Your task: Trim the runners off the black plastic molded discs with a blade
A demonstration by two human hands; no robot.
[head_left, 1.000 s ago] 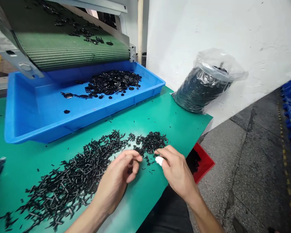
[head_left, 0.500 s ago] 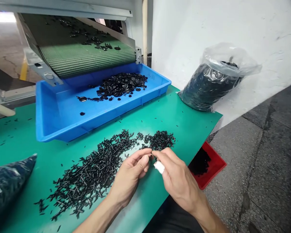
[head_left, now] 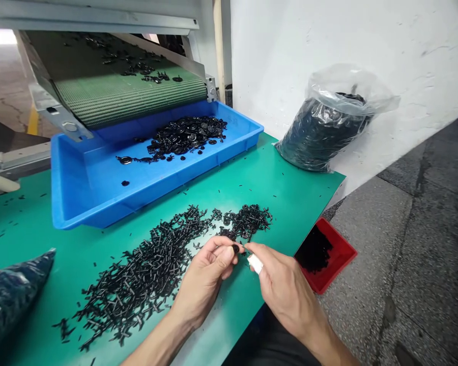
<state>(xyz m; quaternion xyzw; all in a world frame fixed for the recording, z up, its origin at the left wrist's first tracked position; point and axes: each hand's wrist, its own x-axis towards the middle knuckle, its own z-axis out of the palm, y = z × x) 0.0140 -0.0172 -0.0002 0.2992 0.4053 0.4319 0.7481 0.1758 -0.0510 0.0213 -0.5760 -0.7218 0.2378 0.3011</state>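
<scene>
My left hand pinches a small round black part between thumb and fingers. Close beside it on the right, my right hand has its fingers closed, with a white wrap on the thumb; whatever lies between its fingertips is too small to make out. Both hands are above the green table. A long heap of thin black pieces spreads to the left of them, and a smaller black pile lies just beyond the fingertips.
A blue tray with round black parts stands below a green conveyor belt. One filled clear bag leans at the white wall, another lies at left. A red bin sits below the table's right edge.
The round black part now shows at my left fingertips, where it was mostly hidden. My right hand has drawn slightly away to the right. The view has shifted a little.
</scene>
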